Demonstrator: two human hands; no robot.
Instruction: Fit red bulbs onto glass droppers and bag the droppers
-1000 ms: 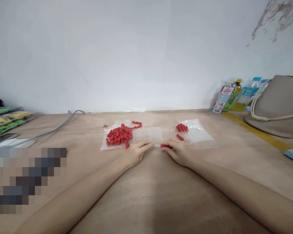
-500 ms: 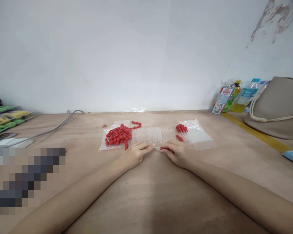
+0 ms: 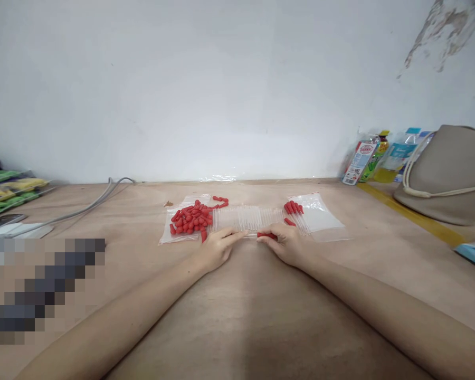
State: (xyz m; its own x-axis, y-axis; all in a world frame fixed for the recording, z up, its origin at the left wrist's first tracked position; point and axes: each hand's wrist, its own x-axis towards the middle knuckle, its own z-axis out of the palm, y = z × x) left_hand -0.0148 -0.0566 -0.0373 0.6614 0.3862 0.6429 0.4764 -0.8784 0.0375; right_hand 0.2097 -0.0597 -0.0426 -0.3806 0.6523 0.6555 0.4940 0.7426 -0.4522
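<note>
Between my two hands lies a thin clear glass dropper tube [image 3: 250,235] with a red rubber bulb [image 3: 266,236] at its right end. My left hand [image 3: 217,250] is closed on the tube's left part, its fingers reaching to the right. My right hand [image 3: 288,244] pinches the red bulb between thumb and fingers. Just beyond my hands is a row of glass tubes [image 3: 247,217]. A pile of red rubber bulbs [image 3: 190,218] rests on a plastic bag [image 3: 166,232] to the left. Several tubes with red bulbs fitted [image 3: 293,207] lie to the right.
A flat plastic bag [image 3: 328,219] lies on the wooden table [image 3: 206,316] at the right. Farther right stand bottles [image 3: 399,155], a carton [image 3: 358,162] and a grey-brown bag [image 3: 451,174]. A grey cable [image 3: 91,206] and colourful packets [image 3: 11,190] are on the left.
Both hands have shifted slightly away from me with the tube. The left fingers look straighter, and more of the red bulb shows in my right hand.
</note>
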